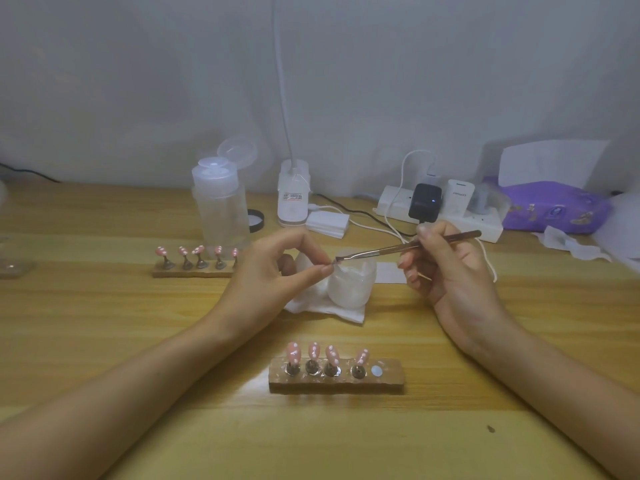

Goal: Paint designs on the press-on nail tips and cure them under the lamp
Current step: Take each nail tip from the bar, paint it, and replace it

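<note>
My right hand [446, 268] grips a thin brush [408, 248] that points left, with its tip over a small clear cup [351, 285]. My left hand [277, 271] pinches the brush tip between thumb and forefinger; whether it also holds a nail tip is hidden. The cup sits on a white tissue [322, 306]. Near me, a wooden holder [337, 377] carries several pink dotted nail tips [327, 353] on stands, and its rightmost spot is bare. A second holder [194, 270] with several pink tips stands at the left, behind my left hand.
A clear pump bottle [220, 206] with its lid flipped open stands at the back. Beside it are a white lamp base [293, 195], white pads [327, 221], a power strip [440, 213] with chargers and cables, and a purple tissue pack [554, 206].
</note>
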{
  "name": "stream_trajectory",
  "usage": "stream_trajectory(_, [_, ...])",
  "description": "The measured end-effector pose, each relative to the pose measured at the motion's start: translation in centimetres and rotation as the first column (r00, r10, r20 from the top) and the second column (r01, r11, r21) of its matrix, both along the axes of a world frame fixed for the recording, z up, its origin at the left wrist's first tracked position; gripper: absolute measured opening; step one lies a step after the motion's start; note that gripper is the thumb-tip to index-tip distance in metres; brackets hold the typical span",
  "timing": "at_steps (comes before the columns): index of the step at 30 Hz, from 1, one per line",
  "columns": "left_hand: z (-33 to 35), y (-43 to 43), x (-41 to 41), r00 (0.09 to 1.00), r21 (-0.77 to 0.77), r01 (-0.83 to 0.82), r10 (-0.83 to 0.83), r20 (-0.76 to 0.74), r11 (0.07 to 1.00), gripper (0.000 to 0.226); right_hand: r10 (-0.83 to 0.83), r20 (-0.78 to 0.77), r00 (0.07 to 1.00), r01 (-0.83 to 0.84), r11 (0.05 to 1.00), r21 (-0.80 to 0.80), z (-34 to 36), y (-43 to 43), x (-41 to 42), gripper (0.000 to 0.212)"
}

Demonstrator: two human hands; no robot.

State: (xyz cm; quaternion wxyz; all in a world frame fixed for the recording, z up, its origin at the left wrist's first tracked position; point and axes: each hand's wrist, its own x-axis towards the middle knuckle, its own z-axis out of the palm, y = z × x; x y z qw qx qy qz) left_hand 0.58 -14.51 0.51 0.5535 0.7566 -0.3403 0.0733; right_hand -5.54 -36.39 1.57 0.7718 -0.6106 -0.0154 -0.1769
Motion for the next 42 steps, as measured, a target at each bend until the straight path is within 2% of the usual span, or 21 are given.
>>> stream_trajectory(2, [-0.01,-0.03,-0.01,1.000,-0.005,-0.003,0.003,0.001,1.000,0.013,-0.035,-0.013,0.999,0.035,0.999,-0.033,-0.07,-0.03,-0.02,0.023])
stream_trajectory(5, [0.01,-0.04,-0.07,1.000,-0.001,0.000,0.000,0.005,1.000,0.014,-0.090,-0.032,0.995,0.090,0.996,0.018,-0.13,-0.17,0.02,0.023])
stream_trajectory(7, [0.02,-0.02,-0.07,1.000,-0.004,0.005,-0.005,0.004,1.000,0.014,-0.066,-0.008,0.998,0.066,0.997,0.045,-0.06,-0.14,-0.04,0.020])
stream_trajectory(10, [-0.01,0.02,-0.01,1.000,0.001,0.007,-0.007,0.011,1.000,0.013,-0.008,0.027,1.000,0.009,0.999,-0.032,0.08,0.16,-0.17,0.020])
stream_trajectory(12, [-0.05,0.04,0.02,1.000,-0.003,0.008,-0.008,0.008,1.000,0.013,-0.027,0.018,0.999,0.028,0.998,-0.051,0.02,0.17,-0.18,0.019])
stream_trajectory(17, [-0.07,-0.05,0.03,1.000,-0.003,0.009,-0.009,0.010,1.000,0.015,-0.063,0.015,0.998,0.063,0.998,0.016,-0.05,-0.02,-0.08,0.020])
stream_trajectory(21, [-0.11,-0.08,0.11,1.000,-0.007,0.005,-0.005,0.009,1.000,0.015,-0.029,0.031,0.999,0.030,0.999,-0.035,-0.02,0.23,-0.12,0.019])
stream_trajectory(25, [-0.11,-0.11,0.05,1.000,-0.009,0.007,-0.007,0.002,1.000,0.014,-0.069,0.013,0.998,0.069,0.998,0.003,-0.17,-0.05,0.04,0.020])
stream_trajectory(29, [-0.09,-0.07,0.04,1.000,-0.006,0.007,-0.007,0.001,1.000,0.013,-0.012,0.053,0.999,0.015,0.999,-0.040,-0.14,0.17,-0.07,0.020])
stream_trajectory(33, [-0.01,-0.08,-0.07,1.000,-0.010,0.007,-0.007,-0.009,1.000,0.014,-0.080,0.020,0.997,0.081,0.996,-0.026,-0.32,-0.02,0.06,0.021])
stream_trajectory(38, [0.01,-0.06,-0.10,1.000,-0.002,0.002,-0.002,-0.025,1.000,0.015,-0.031,0.078,0.996,0.035,0.998,-0.044,-0.11,0.17,-0.10,0.019])
stream_trajectory(42, [0.04,-0.10,-0.17,0.999,-0.007,0.000,-0.001,-0.053,1.000,0.015,-0.089,0.051,0.995,0.092,0.994,-0.051,-0.27,0.01,-0.05,0.021])
